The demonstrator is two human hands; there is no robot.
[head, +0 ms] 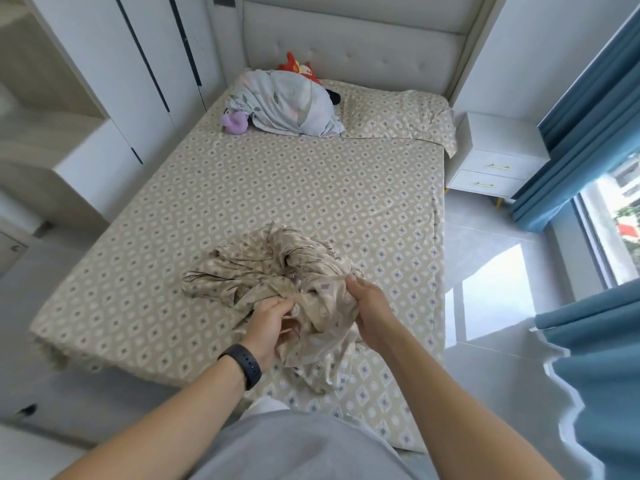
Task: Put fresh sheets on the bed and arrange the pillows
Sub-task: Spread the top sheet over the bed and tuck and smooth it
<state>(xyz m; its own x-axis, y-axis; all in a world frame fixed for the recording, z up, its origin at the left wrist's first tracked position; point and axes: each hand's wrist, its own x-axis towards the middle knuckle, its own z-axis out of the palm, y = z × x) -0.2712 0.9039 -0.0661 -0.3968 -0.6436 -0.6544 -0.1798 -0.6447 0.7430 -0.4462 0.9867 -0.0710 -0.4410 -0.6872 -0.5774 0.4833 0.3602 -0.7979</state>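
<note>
A beige sheet with a diamond pattern (263,188) covers the mattress. Near the foot of the bed lies a crumpled cloth in the same pattern (277,268). My left hand (272,325) grips a fold at its near edge. My right hand (369,308) holds the bunch from the right side. A pillow in the matching case (391,114) lies flat at the head, right side. To its left sits a bundled pale floral cloth (287,103) over some soft toys.
A red plush toy (299,67) and a purple one (234,122) poke out by the bundle. Grey padded headboard (353,39) behind. White nightstand (495,157) and blue curtains (585,109) on the right, white wardrobe (114,74) on the left, tiled floor (491,258) alongside.
</note>
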